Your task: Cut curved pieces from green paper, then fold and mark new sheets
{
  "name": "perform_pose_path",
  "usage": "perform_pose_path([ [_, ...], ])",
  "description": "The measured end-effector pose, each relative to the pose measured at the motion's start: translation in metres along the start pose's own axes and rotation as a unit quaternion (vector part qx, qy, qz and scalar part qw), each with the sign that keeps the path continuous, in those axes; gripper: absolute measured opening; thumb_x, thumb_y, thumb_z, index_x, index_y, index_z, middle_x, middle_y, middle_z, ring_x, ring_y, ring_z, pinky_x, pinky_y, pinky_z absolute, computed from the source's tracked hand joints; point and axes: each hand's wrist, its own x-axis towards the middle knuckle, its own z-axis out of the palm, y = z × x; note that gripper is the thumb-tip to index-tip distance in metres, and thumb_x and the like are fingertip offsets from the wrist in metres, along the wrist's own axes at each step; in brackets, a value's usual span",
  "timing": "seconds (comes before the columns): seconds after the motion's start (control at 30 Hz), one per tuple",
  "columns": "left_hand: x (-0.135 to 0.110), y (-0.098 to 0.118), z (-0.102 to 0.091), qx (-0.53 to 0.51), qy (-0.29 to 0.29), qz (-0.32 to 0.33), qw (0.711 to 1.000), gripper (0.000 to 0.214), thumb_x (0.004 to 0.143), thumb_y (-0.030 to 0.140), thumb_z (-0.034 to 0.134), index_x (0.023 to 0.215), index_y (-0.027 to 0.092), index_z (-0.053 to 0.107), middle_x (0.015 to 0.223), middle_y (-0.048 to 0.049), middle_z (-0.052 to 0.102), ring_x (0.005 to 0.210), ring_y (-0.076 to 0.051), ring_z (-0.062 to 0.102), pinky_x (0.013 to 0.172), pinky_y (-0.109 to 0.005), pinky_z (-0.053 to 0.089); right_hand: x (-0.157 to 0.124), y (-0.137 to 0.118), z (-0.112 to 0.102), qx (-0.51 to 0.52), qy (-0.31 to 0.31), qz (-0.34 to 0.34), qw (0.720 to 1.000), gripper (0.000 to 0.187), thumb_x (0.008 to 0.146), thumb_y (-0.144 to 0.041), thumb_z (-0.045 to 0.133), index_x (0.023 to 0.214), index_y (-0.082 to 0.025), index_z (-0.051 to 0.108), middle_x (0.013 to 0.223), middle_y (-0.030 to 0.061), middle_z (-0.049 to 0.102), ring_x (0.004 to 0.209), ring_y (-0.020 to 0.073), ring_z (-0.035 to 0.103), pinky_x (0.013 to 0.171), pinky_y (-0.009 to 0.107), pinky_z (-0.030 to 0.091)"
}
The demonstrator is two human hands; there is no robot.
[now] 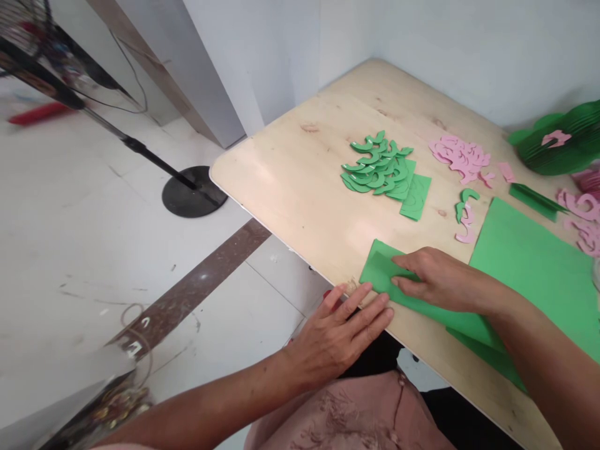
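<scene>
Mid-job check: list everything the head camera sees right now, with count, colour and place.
table: one, pale wood, right half of view
folded sheet: one, green, near table edge, under the hands
large sheet: one, green, right of the folded sheet
curved cut-outs: a pile, green, table centre
small rectangle: one, green, beside that pile
pink cut-outs: a pile, pink, far side
paper stack: one, green, far right corner
fan base: one, black, on the floor at left
left hand: flat at the table edge, fingertips at the folded sheet
right hand: pressing on the folded sheet
</scene>
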Motion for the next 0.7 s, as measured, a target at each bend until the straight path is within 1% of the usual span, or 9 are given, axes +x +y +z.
perform_pose_path([
  [0.2,-0.0003,-0.0036,-0.0012,-0.015,0.007,0.01,1.0,0.043,0.089,0.018,0.047,0.132,0.018,0.049,0.147,-0.0042,0.04,0.138,-0.026,0.03,0.111,-0.045,0.025,-0.0004,0.0005,0.0,-0.004,0.002,-0.001,1.0,0.024,0.083,-0.024,0.046,0.063,-0.021,0.033,0.051,-0.0065,0.034,0.049,0.0095,0.025,0.051,0.026,0.019],
  [0.5,0.0004,-0.0037,-0.002,-0.015,0.0,0.01,1.0,0.043,0.09,0.018,0.046,0.132,0.019,0.049,0.145,-0.0028,0.043,0.137,-0.027,0.031,0.111,-0.046,0.024,-0.0002,-0.0005,-0.0006,-0.005,0.0,0.004,1.0,0.025,0.084,-0.025,0.046,0.063,-0.021,0.032,0.051,-0.0064,0.033,0.05,0.0095,0.025,0.051,0.026,0.018],
  [0.7,0.001,-0.0035,-0.0032,-0.012,-0.002,0.011,1.0,0.042,0.09,0.019,0.048,0.132,0.02,0.049,0.146,-0.0044,0.042,0.136,-0.028,0.032,0.11,-0.046,0.026,-0.0002,0.001,0.0004,-0.009,0.003,-0.004,1.0,0.022,0.084,-0.024,0.047,0.064,-0.02,0.038,0.051,-0.0053,0.037,0.049,0.0098,0.028,0.051,0.026,0.02],
])
